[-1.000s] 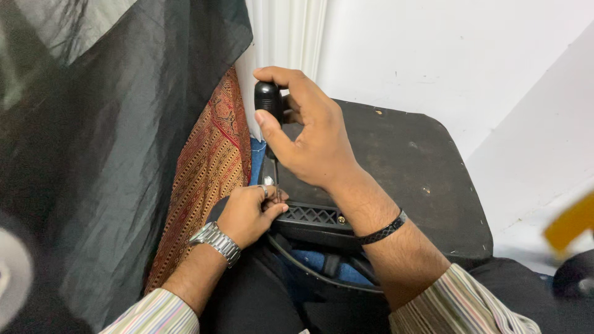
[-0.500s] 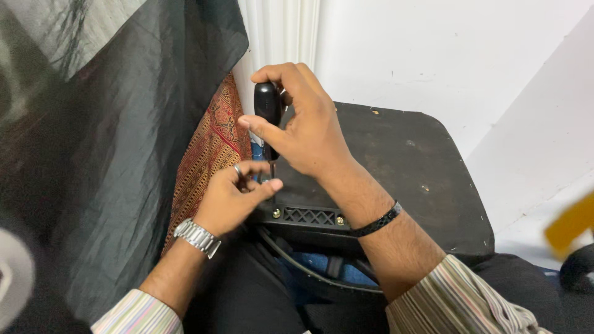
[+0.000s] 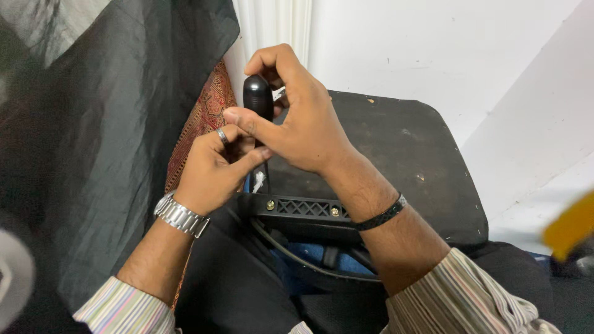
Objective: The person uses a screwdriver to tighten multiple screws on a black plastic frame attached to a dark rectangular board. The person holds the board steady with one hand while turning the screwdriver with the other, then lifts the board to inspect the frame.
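My right hand [image 3: 297, 117] is wrapped around a black rounded handle [image 3: 257, 94] that stands upright at the left edge of a black chair seat [image 3: 396, 154]. My left hand [image 3: 213, 170], with a ring and a metal watch, is curled just below it, its fingers touching the lower part of the handle under my right thumb. What the left fingers pinch is hidden. A black slotted bracket [image 3: 303, 208] with two brass screws runs along the seat's near edge.
A dark grey cloth [image 3: 105, 124] hangs at the left over a red patterned fabric [image 3: 201, 117]. A white wall [image 3: 433, 49] is behind. A black cable [image 3: 291, 253] and blue part lie under the seat. A blurred yellow object [image 3: 572, 226] is at the right.
My left hand has risen from the bracket area up to the handle, meeting my right hand. My right hand stayed on the handle.
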